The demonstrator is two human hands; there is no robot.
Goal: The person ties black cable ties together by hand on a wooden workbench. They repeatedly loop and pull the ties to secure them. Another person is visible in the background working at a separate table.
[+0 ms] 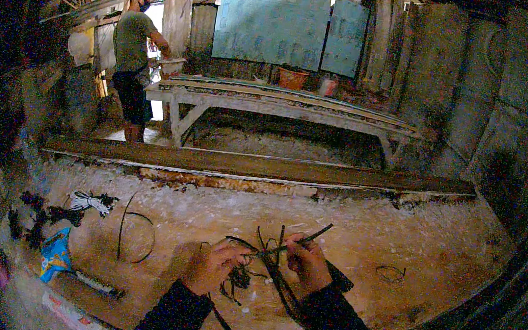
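Several black cords (273, 265) cross between my hands above the wooden tabletop, some hanging down toward my right sleeve. My left hand (216, 268) is closed, its fingertips pinching a black cord on the left side of the crossing. With thumb and fingers closed, my right hand (308, 264) grips another black cord, whose free end sticks out up and to the right. Under my left fingers lies a tangle of thin dark cord (240, 277). A loose black strip (228, 323) lies near the front edge, and a dark flat piece (339, 277) shows beside my right hand.
On the table's left are a white cord bundle (92, 202), dark clumps (31, 215), a blue packet (56, 255) and a curved cord (121, 236). A thin loop (391, 274) lies right. Behind a raised board (263, 167), a person (133, 57) stands at a long bench (287, 102).
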